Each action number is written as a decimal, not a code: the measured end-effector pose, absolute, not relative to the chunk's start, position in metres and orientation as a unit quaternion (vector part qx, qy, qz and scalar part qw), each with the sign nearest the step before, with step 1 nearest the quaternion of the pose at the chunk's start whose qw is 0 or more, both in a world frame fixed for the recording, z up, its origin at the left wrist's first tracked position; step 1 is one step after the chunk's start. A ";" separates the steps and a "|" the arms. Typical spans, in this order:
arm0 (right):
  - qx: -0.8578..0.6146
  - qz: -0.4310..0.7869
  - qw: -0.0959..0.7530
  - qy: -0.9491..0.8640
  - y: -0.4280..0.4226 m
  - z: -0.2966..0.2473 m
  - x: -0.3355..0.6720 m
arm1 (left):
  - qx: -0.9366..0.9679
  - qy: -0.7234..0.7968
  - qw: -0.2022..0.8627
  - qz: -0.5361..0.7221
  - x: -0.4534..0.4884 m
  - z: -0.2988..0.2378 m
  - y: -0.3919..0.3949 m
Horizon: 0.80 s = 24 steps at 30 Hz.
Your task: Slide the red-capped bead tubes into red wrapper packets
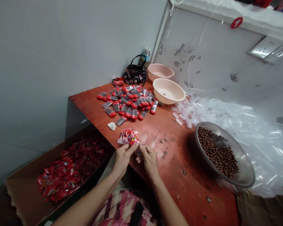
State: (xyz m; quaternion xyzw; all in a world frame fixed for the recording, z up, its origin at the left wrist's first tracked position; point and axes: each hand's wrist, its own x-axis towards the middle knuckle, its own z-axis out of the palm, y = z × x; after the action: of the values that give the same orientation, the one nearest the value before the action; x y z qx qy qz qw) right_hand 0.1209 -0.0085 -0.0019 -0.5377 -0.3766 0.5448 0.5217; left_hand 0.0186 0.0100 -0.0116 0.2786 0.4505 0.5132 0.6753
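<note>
My left hand (123,157) and my right hand (150,156) meet at the near edge of the red-brown table, fingers closed. Between them is a small clear container (138,152) with dark contents, mostly hidden by the fingers; its red end appears to show by my left thumb. Just beyond my fingertips lies a small stack of red printed packets (128,135). Farther back is a heap of small clear containers with red ends (133,100), filled with dark balls. A crumpled white scrap (111,126) lies left of the packets.
Right, a grey basin (246,171) holds brown balls (218,153) beside a large pile of clear empty containers (257,135). Two pale basins (169,89) and a black flowered handbag (135,75) stand at the back. Below left, a cardboard box (21,191) holds red packets (63,175).
</note>
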 end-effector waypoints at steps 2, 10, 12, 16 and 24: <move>-0.524 0.546 0.518 -0.398 -0.011 0.000 0.120 | 0.251 0.422 0.689 0.533 0.015 -0.008 0.012; -0.516 0.562 0.550 -0.340 -0.021 -0.005 0.113 | 0.212 0.360 0.738 0.529 0.012 0.002 0.014; -0.487 0.596 0.570 -0.288 -0.022 -0.010 0.111 | 0.229 0.341 0.759 0.504 0.011 0.002 0.010; -0.494 0.583 0.580 -0.281 -0.025 -0.010 0.111 | 0.238 0.336 0.772 0.485 0.005 0.001 0.006; -0.550 0.510 0.546 -0.372 -0.031 0.003 0.109 | 0.202 0.393 0.713 0.544 0.003 0.007 0.004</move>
State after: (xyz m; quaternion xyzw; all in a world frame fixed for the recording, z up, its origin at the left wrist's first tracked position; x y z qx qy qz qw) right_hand 0.1086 -0.0305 0.0026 -0.5503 -0.3717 0.5105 0.5463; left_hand 0.0035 0.0038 0.0070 0.2016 0.3933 0.5441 0.7132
